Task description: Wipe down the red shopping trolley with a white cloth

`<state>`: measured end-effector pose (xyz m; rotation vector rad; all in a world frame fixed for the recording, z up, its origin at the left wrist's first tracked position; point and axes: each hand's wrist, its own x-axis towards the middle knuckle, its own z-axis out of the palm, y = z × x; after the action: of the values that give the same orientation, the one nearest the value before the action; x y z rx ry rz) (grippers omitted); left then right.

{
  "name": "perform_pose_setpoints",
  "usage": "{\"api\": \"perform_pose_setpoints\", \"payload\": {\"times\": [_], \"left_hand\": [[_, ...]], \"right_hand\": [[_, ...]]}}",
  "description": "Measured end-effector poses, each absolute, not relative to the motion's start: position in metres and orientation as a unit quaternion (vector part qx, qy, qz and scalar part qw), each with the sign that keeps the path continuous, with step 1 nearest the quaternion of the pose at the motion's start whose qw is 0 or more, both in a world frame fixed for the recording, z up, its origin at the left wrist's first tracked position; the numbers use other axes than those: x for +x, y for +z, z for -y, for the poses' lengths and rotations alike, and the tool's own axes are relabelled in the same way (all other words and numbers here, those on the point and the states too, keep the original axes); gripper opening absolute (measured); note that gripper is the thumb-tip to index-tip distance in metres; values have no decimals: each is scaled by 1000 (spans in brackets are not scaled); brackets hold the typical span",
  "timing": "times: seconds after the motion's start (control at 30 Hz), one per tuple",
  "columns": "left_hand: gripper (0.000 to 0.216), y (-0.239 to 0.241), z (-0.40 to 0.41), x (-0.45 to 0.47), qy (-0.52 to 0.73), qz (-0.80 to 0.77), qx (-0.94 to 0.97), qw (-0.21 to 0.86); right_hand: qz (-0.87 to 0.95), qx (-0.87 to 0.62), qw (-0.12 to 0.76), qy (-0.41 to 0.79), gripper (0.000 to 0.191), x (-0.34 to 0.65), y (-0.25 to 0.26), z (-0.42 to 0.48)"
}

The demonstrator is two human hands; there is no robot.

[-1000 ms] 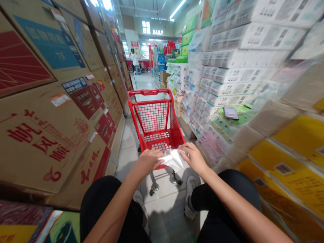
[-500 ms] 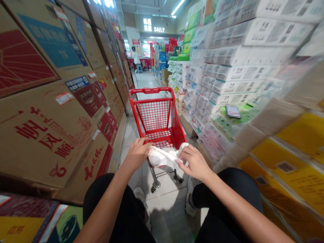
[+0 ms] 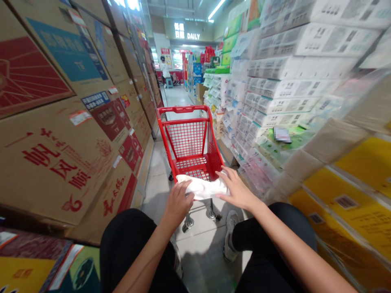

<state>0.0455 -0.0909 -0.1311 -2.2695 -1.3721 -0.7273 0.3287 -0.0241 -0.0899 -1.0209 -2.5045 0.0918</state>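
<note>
A thin white cloth, perhaps a wipe, lies folded along the near edge of a red shopping cart. At the cloth's left part, my left hand bends its fingers over the near side and grips it; the thumb is hidden. My right hand is at the other end, with thumb and fingers apart around the cloth, the fingertips close to it or touching. The cart's red mesh back panel and slatted seat show beyond the cloth. Its near casters stand on the floor between my feet.
Stacked cardboard cartons line the left. White wrapped paper packs and yellow packages rise on the right. A light tiled aisle runs ahead, where a person is beside a blue stool.
My left hand has shifted right and toward me, from the cloth's left corner onto its near side. My right hand's fingers have spread from their pinch. The cloth lies flatter along the edge.
</note>
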Motion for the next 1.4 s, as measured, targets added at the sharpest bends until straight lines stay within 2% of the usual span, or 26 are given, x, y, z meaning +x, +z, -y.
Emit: {"api": "perform_pose_setpoints", "payload": {"times": [0.07,0.1,0.23,0.3,0.4,0.5,0.57,0.67,0.77,0.83,0.97,1.03,1.1,1.2,1.27,1.33,1.4], "left_hand": [[8,-129,92,43,-248,479,-822,183],[7,-128,92,41,-236,475,-830,173],[23,-131,95,41,-198,487,-838,145],[22,-135,94,41,-206,499,-825,166],[12,-139,90,41,-237,490,-816,193],[12,-135,92,36,-280,468,-822,164],[13,-131,96,33,-303,451,-829,132],[14,-124,104,28,-335,432,-831,98],[14,-119,110,25,-360,414,-831,94],[16,-117,112,25,-345,397,-845,95],[24,-119,116,28,-280,379,-878,86],[22,-120,120,29,-254,375,-888,82],[18,-119,123,30,-248,368,-893,76],[14,-111,120,29,-309,396,-862,77],[12,-104,104,28,-400,490,-770,81],[21,-101,77,27,-512,609,-604,39],[39,-103,43,27,-597,658,-452,-85]], "right_hand": [[913,-347,213,25,104,336,-94,27],[914,-346,211,15,104,339,-96,28],[899,-369,235,-26,55,350,-102,30],[891,-365,269,-13,41,352,-102,29],[849,-368,370,82,29,351,-100,25],[743,-391,481,252,21,345,-102,21],[653,-401,515,384,21,341,-104,21],[510,-423,513,546,30,338,-105,24],[428,-462,462,625,49,342,-101,31],[440,-480,405,642,57,348,-101,34],[568,-484,284,602,58,364,-115,38],[666,-466,231,535,58,371,-127,39],[756,-465,194,417,63,373,-132,40],[794,-544,216,164,82,365,-116,43],[786,-555,271,23,85,347,-93,47],[821,-480,310,-20,71,319,-71,51],[873,-390,292,15,50,284,-60,54]]}}
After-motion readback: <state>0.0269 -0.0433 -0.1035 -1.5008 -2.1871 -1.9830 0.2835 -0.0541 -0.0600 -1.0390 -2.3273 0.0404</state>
